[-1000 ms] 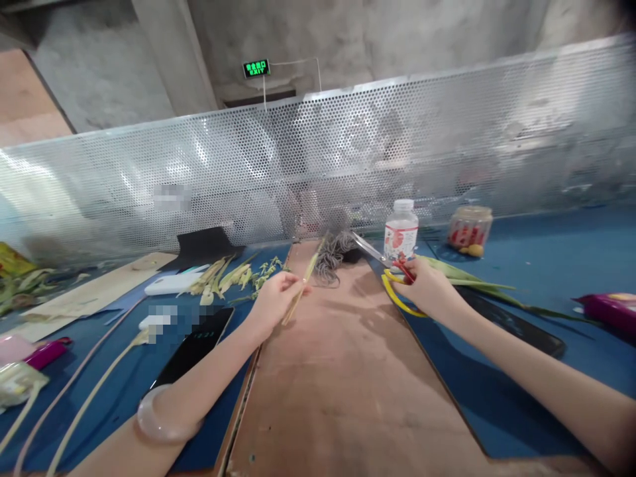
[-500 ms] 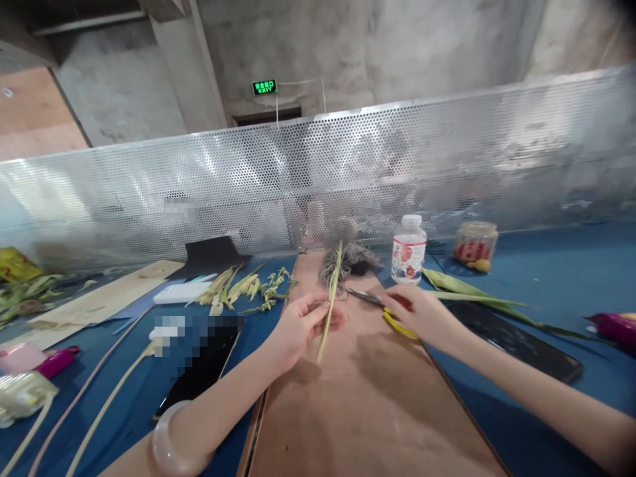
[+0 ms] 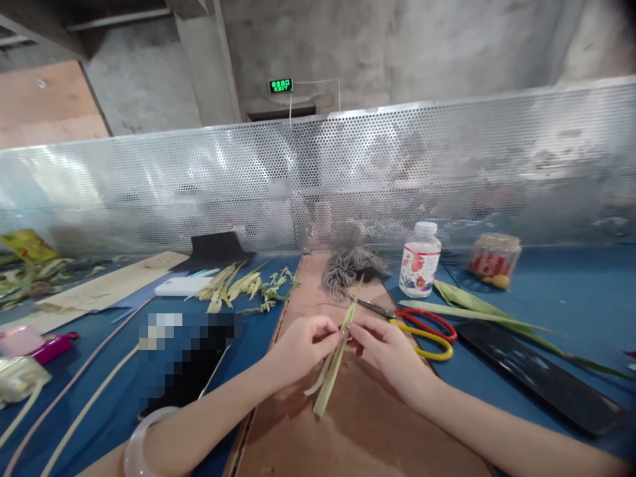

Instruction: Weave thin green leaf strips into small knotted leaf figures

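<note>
My left hand point(image 3: 311, 350) pinches a bundle of narrow pale-green leaf strips point(image 3: 328, 383), which slants above the brown board point(image 3: 368, 434). From the other side my right hand point(image 3: 390, 351) meets it, thumb and fingertips closed on the same strips. Their lower ends fan apart, while the upper tip points away from me. Just beyond my right hand lie scissors point(image 3: 427, 324) with one red and one yellow handle, partly on the board. Grey yarn point(image 3: 345, 268) is heaped at the board's far end.
A labelled plastic bottle point(image 3: 420, 262) and a jar point(image 3: 495, 255) stand at the back right. Long green leaves point(image 3: 477, 308) and a dark tray-like object point(image 3: 536, 377) lie rightward. Leaf pieces point(image 3: 238, 286), a phone point(image 3: 199, 371) and cables point(image 3: 79, 391) occupy the left. Perforated metal screen point(image 3: 238, 179) behind.
My right hand has let go of the scissors, which now lie on the table and board, and has moved left onto the leaf strips. The strips' lower ends have spread.
</note>
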A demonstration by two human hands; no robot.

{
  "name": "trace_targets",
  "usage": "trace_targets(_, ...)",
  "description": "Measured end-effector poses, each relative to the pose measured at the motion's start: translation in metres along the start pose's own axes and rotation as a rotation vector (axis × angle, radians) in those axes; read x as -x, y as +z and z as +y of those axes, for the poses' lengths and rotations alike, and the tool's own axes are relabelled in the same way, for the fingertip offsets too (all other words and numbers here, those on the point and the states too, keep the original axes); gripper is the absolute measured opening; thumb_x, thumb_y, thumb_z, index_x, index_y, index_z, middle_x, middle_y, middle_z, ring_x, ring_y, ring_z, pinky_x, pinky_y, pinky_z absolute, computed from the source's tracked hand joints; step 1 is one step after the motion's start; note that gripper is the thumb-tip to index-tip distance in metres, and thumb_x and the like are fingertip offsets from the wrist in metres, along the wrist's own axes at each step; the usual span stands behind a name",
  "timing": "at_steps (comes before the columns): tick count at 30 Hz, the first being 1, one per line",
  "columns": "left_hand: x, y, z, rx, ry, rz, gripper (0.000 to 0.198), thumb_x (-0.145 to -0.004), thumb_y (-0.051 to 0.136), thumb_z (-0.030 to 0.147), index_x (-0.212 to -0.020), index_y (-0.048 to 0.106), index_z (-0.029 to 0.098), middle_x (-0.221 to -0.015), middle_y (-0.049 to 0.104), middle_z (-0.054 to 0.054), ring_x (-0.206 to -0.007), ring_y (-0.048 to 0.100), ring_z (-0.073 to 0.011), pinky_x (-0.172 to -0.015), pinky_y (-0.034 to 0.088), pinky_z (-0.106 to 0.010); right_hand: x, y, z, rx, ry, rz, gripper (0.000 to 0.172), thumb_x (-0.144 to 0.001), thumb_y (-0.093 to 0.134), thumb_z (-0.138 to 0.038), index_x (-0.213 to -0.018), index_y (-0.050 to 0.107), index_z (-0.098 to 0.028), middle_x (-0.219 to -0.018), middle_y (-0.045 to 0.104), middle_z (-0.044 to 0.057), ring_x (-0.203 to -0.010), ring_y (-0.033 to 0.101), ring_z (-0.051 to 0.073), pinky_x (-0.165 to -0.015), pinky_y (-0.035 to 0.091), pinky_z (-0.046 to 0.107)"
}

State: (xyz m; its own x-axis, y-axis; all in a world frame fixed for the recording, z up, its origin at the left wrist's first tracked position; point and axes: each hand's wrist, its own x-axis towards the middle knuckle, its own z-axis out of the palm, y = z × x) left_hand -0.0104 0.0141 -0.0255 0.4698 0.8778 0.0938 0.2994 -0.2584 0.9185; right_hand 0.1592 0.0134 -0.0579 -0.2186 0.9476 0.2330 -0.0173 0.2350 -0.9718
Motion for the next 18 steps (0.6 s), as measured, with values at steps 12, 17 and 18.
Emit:
trace_targets(12,-0.01,-0.015,0.002,0.294,0.137,0.098,0.017,-0.078,0.055,0.024,-0.083,0.07,0.017,-0.114,0.063,-0.008,-0.103,0.057,-0.0198,-0.081,0.045,-0.03,0.017,-0.003,-0.014,-0.568,0.343,-0.236,0.026,-0.07,0.071,-0.034,-0.069,0.054,-0.015,-0.059,0.049,-0.003,-0.047,0.045,0.006,-0.043,0.03,0.02)
trace_targets(17,-0.008,-0.024,0.009,0.093,0.268,-0.051,0.038,-0.079,0.039,0.018,-0.099,0.071,0.02,-0.127,0.058,-0.004,-0.123,0.045,-0.0238,-0.104,0.031,-0.041,0.026,0.004,-0.021,-0.635,0.376,-0.267,0.025,-0.069,0.073,-0.032,-0.071,0.055,-0.015,-0.061,0.049,-0.004,-0.051,0.046,0.006,-0.049,0.035,0.02)
trace_targets(18,-0.008,-0.025,0.01,0.022,0.276,-0.058,0.038,-0.076,0.043,0.016,-0.1,0.071,0.022,-0.124,0.06,-0.003,-0.123,0.046,-0.0228,-0.107,0.026,-0.041,0.027,0.005,-0.02,-0.609,0.378,-0.267,0.027,-0.069,0.073,-0.034,-0.071,0.054,-0.015,-0.06,0.048,-0.004,-0.05,0.045,0.006,-0.048,0.035,0.02)
